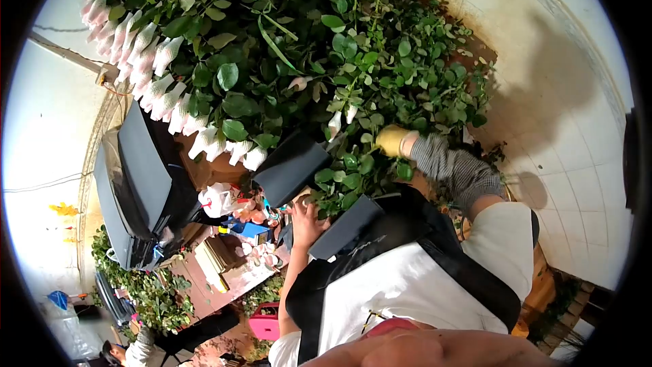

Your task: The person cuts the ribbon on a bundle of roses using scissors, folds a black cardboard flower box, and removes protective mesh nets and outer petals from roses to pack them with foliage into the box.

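My left hand (306,222) is bare, beside a dark grey wrapping sheet (292,167), with its fingers extended and slightly apart near the sheet's lower edge. Another dark flap (348,228) lies just right of that hand. My right hand (392,141), in a yellow glove with a grey knitted sleeve (454,166), is closed around leafy rose stems (367,163); its fingertips are hidden among the leaves. Two pale, netted rose heads (335,124) show in the foliage above the sheet.
A big heap of leafy roses (231,78) with white-netted heads (163,98) fills the top. Dark sheets (139,170) stand stacked at left. A blue box (250,231), cardboard pieces (212,261) and a pink basket (265,323) sit lower down. Another person (139,350) is at bottom left.
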A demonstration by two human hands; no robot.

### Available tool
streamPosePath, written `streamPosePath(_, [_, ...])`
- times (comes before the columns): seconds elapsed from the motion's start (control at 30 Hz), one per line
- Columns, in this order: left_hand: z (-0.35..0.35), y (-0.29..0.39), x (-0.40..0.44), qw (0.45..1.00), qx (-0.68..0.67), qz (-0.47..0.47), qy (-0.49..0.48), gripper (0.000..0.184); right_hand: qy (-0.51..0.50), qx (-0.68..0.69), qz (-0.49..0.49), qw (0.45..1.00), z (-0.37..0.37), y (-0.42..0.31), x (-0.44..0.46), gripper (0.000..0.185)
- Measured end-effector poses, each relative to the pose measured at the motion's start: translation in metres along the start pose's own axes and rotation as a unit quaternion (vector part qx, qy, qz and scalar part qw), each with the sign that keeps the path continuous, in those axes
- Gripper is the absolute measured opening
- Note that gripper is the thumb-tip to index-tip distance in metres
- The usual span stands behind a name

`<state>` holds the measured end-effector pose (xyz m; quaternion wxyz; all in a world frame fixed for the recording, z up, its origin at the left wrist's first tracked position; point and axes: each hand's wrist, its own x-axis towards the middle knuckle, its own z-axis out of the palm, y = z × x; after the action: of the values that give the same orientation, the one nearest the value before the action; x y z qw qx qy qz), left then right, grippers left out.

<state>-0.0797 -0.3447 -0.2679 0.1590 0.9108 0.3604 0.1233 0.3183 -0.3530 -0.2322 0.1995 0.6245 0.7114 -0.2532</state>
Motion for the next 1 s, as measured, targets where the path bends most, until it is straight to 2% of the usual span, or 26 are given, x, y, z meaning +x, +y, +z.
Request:
streamPosePath(0.07, [0.002, 0.001, -0.003, 1.000, -0.015, -0.024, -0.009, 0.062, 0.128, 0.203, -0.099, 0.966, -0.034, 0.017, -0.034, 0.048])
streamPosePath(0.13, [0.002, 0.002, -0.006, 0.999, -0.031, -0.014, 0.017, 0.064, 0.305, 0.244, -0.080, 0.917, -0.088, 0.019, -0.055, 0.050])
streamPosePath(0.2, [0.001, 0.001, -0.005, 0.999, -0.034, -0.014, 0.016, 0.063, 0.492, 0.063, -0.005, 0.868, -0.120, 0.045, -0.037, 0.052])
streamPosePath(0.23, [-0.001, 0.002, -0.005, 0.999, -0.039, -0.006, 0.013, 0.063, 0.488, 0.065, -0.009, 0.870, -0.126, 0.063, -0.021, 0.052])
streamPosePath(0.3, [-0.008, 0.002, 0.001, 0.998, -0.063, 0.019, 0.000, 0.064, 0.486, -0.021, 0.075, 0.870, -0.125, 0.104, 0.016, 0.052])
streamPosePath(0.37, [-0.008, -0.004, -0.005, 0.994, -0.106, 0.019, -0.025, 0.056, 0.475, -0.152, 0.124, 0.858, -0.133, 0.111, 0.009, 0.052])
streamPosePath(0.4, [-0.006, -0.009, -0.005, 0.993, -0.118, 0.023, -0.023, 0.054, 0.469, -0.161, 0.164, 0.853, -0.152, 0.101, -0.004, 0.049])
streamPosePath(0.47, [-0.005, -0.009, -0.008, 0.986, -0.165, -0.002, -0.034, 0.050, 0.644, -0.087, 0.153, 0.744, -0.181, 0.084, -0.040, 0.045])
streamPosePath(0.5, [-0.001, -0.012, -0.010, 0.984, -0.178, 0.003, -0.026, 0.048, 0.675, -0.101, 0.138, 0.718, -0.191, 0.089, -0.045, 0.041])
streamPosePath(0.53, [-0.003, -0.011, -0.008, 0.987, -0.158, 0.002, -0.026, 0.044, 0.671, -0.116, 0.115, 0.723, -0.195, 0.098, -0.042, 0.041])
streamPosePath(0.63, [-0.002, -0.011, -0.004, 0.986, -0.168, -0.006, -0.009, 0.038, 0.589, -0.110, 0.035, 0.800, -0.180, 0.110, -0.023, 0.037])
streamPosePath(0.67, [-0.001, -0.007, -0.001, 0.993, -0.118, -0.023, 0.002, 0.035, 0.559, -0.156, 0.023, 0.814, -0.171, 0.112, -0.018, 0.031])
streamPosePath(0.73, [0.005, 0.001, 0.003, 0.996, -0.070, -0.045, 0.017, 0.032, 0.418, -0.191, 0.075, 0.885, -0.148, 0.102, -0.010, 0.030])
streamPosePath(0.8, [0.008, 0.002, 0.006, 0.996, -0.049, -0.072, 0.018, 0.029, 0.431, -0.193, 0.080, 0.878, -0.122, 0.105, -0.004, 0.022])
streamPosePath(0.83, [0.014, -0.003, 0.006, 0.996, -0.059, -0.035, 0.056, 0.029, 0.488, -0.334, 0.078, 0.803, -0.095, 0.136, 0.028, 0.024])
streamPosePath(0.87, [0.020, -0.013, 0.003, 0.997, -0.069, -0.024, 0.033, 0.029, 0.451, -0.310, 0.097, 0.831, -0.099, 0.123, 0.016, 0.029])
streamPosePath(0.9, [0.018, -0.017, 0.001, 0.990, -0.134, -0.010, 0.037, 0.028, 0.414, -0.286, 0.117, 0.856, -0.103, 0.111, 0.004, 0.034])
streamPosePath(0.93, [0.019, -0.023, -0.003, 0.979, -0.200, 0.004, 0.038, 0.029, 0.401, -0.301, 0.119, 0.857, -0.098, 0.113, 0.004, 0.037])
streamPosePath(0.97, [0.020, -0.033, -0.008, 0.966, -0.259, -0.014, -0.001, 0.038, 0.423, -0.307, 0.116, 0.845, -0.093, 0.115, 0.005, 0.037])
streamPosePath(1.0, [0.015, -0.030, -0.010, 0.966, -0.258, -0.010, -0.003, 0.038, 0.444, -0.312, 0.112, 0.832, -0.090, 0.116, 0.005, 0.036])
